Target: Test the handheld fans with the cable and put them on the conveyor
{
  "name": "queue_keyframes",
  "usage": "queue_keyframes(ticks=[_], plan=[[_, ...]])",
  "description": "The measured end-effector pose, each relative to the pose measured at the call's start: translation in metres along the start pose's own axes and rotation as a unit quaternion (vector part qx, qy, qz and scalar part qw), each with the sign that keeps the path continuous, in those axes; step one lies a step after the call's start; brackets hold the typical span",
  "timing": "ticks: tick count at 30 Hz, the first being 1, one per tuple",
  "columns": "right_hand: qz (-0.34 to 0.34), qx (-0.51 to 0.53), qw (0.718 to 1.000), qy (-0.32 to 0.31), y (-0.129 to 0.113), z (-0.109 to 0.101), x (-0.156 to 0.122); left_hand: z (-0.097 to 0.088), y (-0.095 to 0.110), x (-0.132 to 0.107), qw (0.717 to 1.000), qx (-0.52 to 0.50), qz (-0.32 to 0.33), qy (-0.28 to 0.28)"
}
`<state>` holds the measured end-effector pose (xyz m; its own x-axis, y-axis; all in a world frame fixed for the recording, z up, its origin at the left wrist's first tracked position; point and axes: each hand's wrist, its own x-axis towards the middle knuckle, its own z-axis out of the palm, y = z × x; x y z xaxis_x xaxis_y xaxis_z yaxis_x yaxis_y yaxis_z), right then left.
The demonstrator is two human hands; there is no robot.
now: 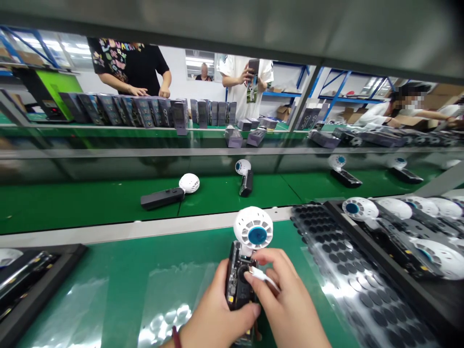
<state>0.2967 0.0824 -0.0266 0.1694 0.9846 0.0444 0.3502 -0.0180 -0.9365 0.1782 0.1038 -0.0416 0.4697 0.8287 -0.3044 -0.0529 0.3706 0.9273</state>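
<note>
My left hand (224,309) is wrapped round the black handle of a small handheld fan (258,231), which has a white round head with a blue centre pointing up and away from me. The handle's inside shows, with a circuit board and small parts. Between the thumb and fingers of my right hand (286,285) is a white cable plug (258,273), held at the upper part of the handle. I cannot tell whether the plug's tip is inserted. The lower end of the handle is partly hidden by my left hand.
Sheets of black round stickers (337,256) lie to the right, beside a black tray (348,222) of fans. Another tray (54,285) stands at left. Several fans, including a dark-handled one (163,197), lie on the green belt (90,193). Boxes (145,112) and co-workers are beyond.
</note>
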Motion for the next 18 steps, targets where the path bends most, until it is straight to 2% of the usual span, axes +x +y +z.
queue_keyframes(ticks=[4, 8, 13, 18], plan=[[0.037, 0.109, 0.993, 0.002, 0.000, -0.001, -0.001, -0.007, -0.004, 0.003, 0.987, -0.129, -0.053, -0.080], [-0.016, 0.184, 0.982, -0.049, -0.005, -0.009, -0.005, -0.011, 0.004, 0.002, 0.976, -0.193, -0.064, -0.084], [-0.055, 0.047, 0.996, -0.059, -0.014, -0.015, -0.005, -0.013, 0.017, -0.003, 0.965, -0.249, -0.014, -0.079], [-0.110, 0.009, 0.990, -0.091, -0.014, -0.011, -0.004, -0.013, 0.017, -0.003, 0.962, -0.267, 0.012, -0.057]])
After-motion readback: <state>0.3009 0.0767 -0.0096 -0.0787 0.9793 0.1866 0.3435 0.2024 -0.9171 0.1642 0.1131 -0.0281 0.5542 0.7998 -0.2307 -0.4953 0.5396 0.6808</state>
